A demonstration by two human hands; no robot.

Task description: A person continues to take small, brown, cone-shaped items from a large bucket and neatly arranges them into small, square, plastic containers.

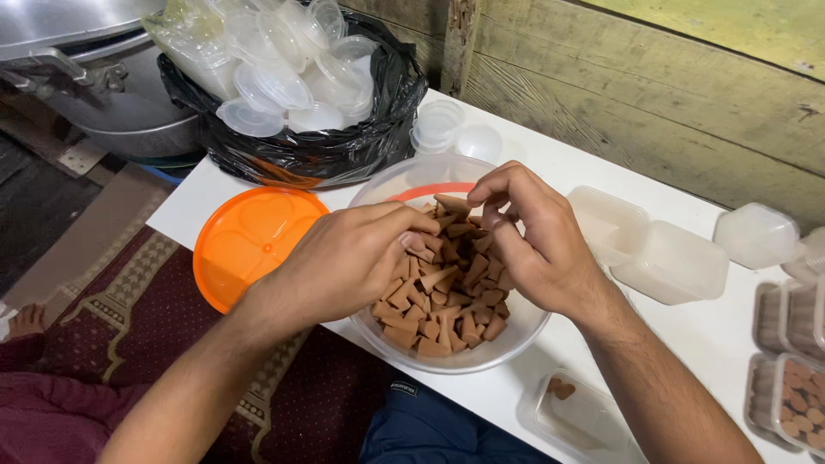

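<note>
A clear round bowl (516,339) on the white table (713,331) holds a heap of brown cone-shaped pieces (447,296). My left hand (344,262) reaches into the bowl from the left, fingertips pinched on cones at the top of the heap. My right hand (537,236) reaches in from the right, fingers curled and closed on cones near the far rim. What lies inside each palm is hidden.
An orange round lid (249,241) lies left of the bowl. A black bag (344,150) full of clear round tubs sits behind. Clear rectangular boxes (675,262) stand at right, some filled (803,399). A small clear box with two cones (576,412) sits at the near edge.
</note>
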